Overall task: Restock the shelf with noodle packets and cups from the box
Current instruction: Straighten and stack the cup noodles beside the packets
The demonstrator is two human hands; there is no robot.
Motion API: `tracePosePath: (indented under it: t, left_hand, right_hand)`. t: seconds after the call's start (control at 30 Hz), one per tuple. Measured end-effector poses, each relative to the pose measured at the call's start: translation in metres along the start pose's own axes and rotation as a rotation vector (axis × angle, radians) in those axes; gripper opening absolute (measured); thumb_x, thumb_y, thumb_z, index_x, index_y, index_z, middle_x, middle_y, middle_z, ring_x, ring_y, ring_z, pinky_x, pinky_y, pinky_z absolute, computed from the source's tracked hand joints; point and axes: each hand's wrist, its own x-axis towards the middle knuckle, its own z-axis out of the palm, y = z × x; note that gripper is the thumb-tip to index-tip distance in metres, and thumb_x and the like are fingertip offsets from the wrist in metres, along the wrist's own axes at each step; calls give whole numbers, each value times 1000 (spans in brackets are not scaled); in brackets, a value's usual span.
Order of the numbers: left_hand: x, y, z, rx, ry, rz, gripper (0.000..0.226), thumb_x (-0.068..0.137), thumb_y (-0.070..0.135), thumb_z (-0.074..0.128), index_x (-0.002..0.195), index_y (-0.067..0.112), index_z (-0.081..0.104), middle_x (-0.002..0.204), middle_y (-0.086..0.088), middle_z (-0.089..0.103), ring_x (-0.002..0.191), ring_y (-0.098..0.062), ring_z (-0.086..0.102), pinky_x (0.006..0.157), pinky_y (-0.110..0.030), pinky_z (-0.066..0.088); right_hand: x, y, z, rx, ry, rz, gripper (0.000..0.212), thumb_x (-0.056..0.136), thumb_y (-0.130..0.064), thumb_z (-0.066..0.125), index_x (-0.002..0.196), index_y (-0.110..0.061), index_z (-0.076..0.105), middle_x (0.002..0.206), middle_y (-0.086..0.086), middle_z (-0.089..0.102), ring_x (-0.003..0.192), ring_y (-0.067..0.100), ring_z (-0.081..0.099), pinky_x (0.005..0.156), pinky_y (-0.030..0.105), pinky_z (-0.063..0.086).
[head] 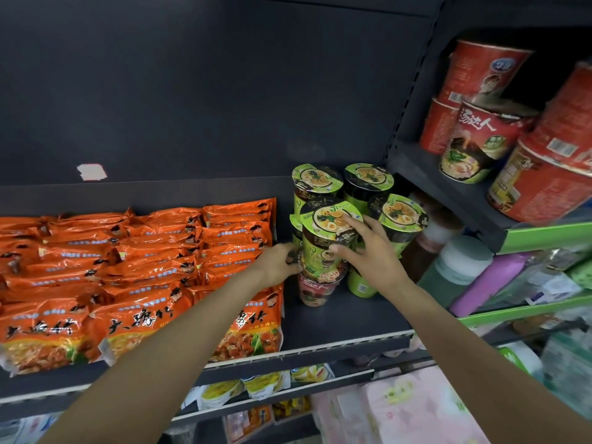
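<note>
Hands, left (282, 261) and right (368, 248), grip a green cup (323, 238) seemingly marked 汤达人.

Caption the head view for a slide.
Both hands steady a green noodle cup stacked beside orange noodle packets.

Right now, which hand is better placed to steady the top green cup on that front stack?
Right. The right hand already holds the top green cup, fingers on its lid and thumb on its side. The left hand sits lower, at the pink cup underneath.
</note>
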Motion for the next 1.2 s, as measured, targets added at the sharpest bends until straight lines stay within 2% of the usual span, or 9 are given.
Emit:
tracePosePath:
  t: [0.13, 0.3, 0.5, 0.63, 0.73, 0.83, 1.03, 1.1, 1.2]
  left_hand:
    - [6, -4, 9, -120, -27, -37, 58, 87, 9, 64, 140, 9, 41, 132, -9, 55, 119, -23, 53, 99, -32, 44]
    - [8, -7, 14, -153, 24, -46, 57, 83, 1, 66, 136, 4, 45, 129, -13, 56, 110, -23, 59, 91, -27, 46]
    - [9, -13, 14, -149, 59, -85, 50, 83, 7, 69, 130, 0, 52, 123, -15, 61, 111, -22, 59, 91, -24, 46]
    - [13, -6, 14, -159, 66, -127, 60, 84, 12, 69, 138, 4, 43, 111, -14, 67, 102, -22, 63, 84, -23, 44]
    - [18, -3, 19, -314, 0, -188, 65, 84, 4, 67, 141, 1, 36, 128, -20, 56, 99, -29, 66, 85, -30, 53]
    - [21, -3, 21, -425, 10, -249, 70, 79, -2, 70, 141, 2, 37, 143, -15, 41, 111, -34, 60, 91, -42, 53]
    - [23, -2, 27, -578, 21, -386, 54, 83, -5, 64, 132, 7, 43, 126, -19, 52, 95, -35, 67, 88, -38, 55]
    - [21, 1, 29, -604, 27, -407, 52, 85, -6, 61, 132, 7, 42, 125, -22, 53, 95, -34, 68, 87, -34, 55]
    - [19, -2, 31, -581, 49, -383, 53, 84, -7, 62, 131, 4, 42, 127, -22, 51, 99, -36, 66, 88, -36, 54]
  right_hand:
    - [2, 3, -7, -33, 28, -22, 60, 85, -31, 67, 140, -25, 44, 141, 8, 41, 134, 21, 36, 111, 32, 31]
    - [4, 6, -10, -103, 54, -43, 60, 83, -27, 70, 138, -22, 48, 134, 8, 49, 129, 20, 42, 101, 18, 28]
    - [4, 3, -7, -122, 61, -44, 61, 81, -27, 72, 137, -22, 48, 133, 10, 49, 129, 23, 43, 106, 27, 31]
    - [4, 2, -8, -157, 110, -45, 62, 77, -30, 75, 133, -17, 54, 126, 11, 54, 122, 22, 48, 98, 20, 33]
    - [2, 0, -7, -187, 154, -43, 60, 75, -33, 76, 130, -17, 56, 123, 11, 55, 118, 21, 50, 93, 17, 32]
    - [2, -2, -6, -200, 161, -49, 59, 75, -35, 76, 129, -18, 58, 122, 11, 55, 116, 22, 51, 96, 22, 36]
    - [3, -2, -4, -172, 155, -34, 59, 76, -35, 75, 130, -21, 57, 121, 10, 51, 116, 21, 50, 96, 21, 35]
    - [1, -1, -2, -157, 159, -35, 62, 78, -32, 74, 135, -22, 51, 123, 10, 50, 116, 22, 51, 94, 19, 34]
    - [-10, 7, 5, -7, 157, -5, 81, 79, -25, 75, 146, -23, 30, 132, 8, 49, 114, 18, 55, 97, 25, 43]
